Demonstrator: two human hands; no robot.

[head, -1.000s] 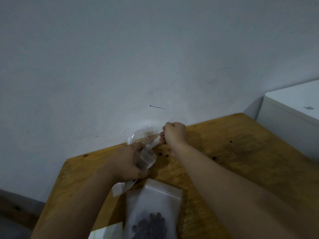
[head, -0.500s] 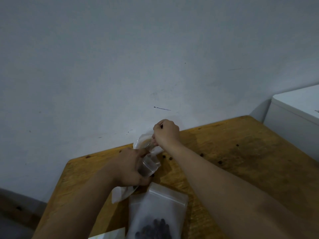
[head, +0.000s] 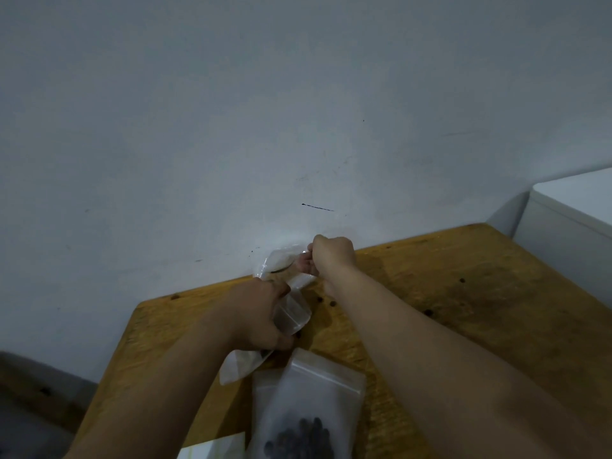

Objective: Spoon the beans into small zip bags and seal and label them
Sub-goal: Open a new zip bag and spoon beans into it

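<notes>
L hand (head: pixel 261 313) curled round small zip bag (head: pixel 293 313), gripping it above mid table (head: pixel 463 309). R hand (head: pixel 331 256) fisted just beyond, pinching mouth of crinkly clear bag (head: pixel 278 260) against grey wall (head: pixel 298 111). Nearer: frosted zip bag (head: pixel 311 385) lying flat, dark beans (head: pixel 298 438) inside; white sheet (head: pixel 215 450) beside it. Few loose beans (head: pixel 319 299) on worn yellowish wood. Smooth white box (head: pixel 576 220) far right, apart from table.

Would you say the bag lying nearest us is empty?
No, the bag holds dark beans at its near end.
</notes>
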